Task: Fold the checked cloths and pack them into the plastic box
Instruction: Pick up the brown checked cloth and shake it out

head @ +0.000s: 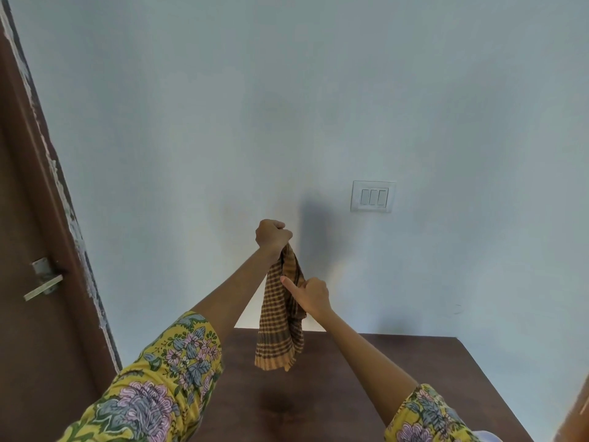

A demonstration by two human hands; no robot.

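Note:
An orange and brown checked cloth (280,327) hangs bunched in the air above the dark wooden table (398,362). My left hand (272,236) is raised high and grips the cloth's top end in a fist. Lower down, my right hand (310,295) holds the cloth's right side at mid-height, its forefinger stretched out across the fabric. The cloth's lower edge dangles free just over the table. No plastic box is in view.
A pale blue wall (287,106) fills most of the view, with a white switch plate (373,196) to the right of the hands. A brown door (28,282) with a metal handle (44,280) stands at the left.

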